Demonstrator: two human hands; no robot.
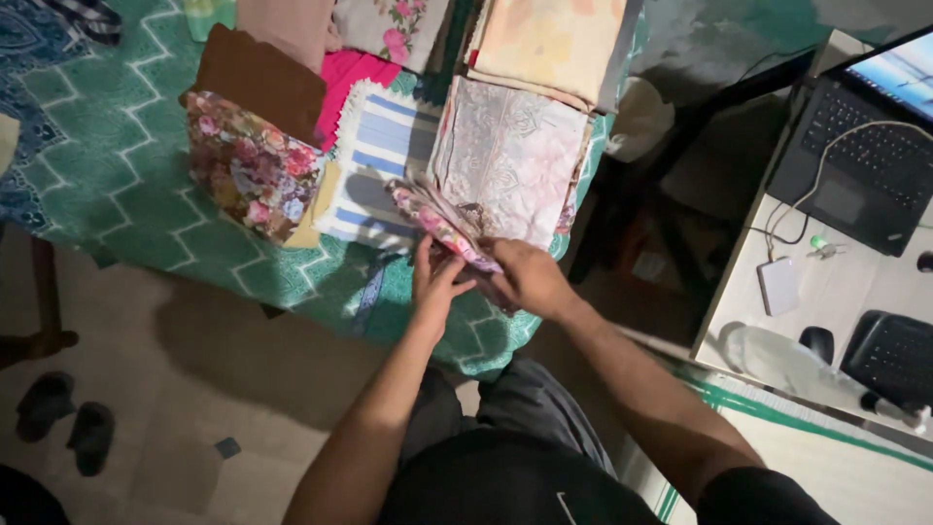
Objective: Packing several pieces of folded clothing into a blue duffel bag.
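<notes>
While left hand [434,282] and right hand [525,277] pinch folded floral cloth [442,226], both clamped on it, pale patterned fabric stack [510,156] lies just behind.

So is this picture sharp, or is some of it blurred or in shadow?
Head view: dim and soft overall; the left hand and right hand on the floral cloth look slightly smeared. Shadow covers the floor beneath the green spread. The laptop screen glows brightest.
</notes>
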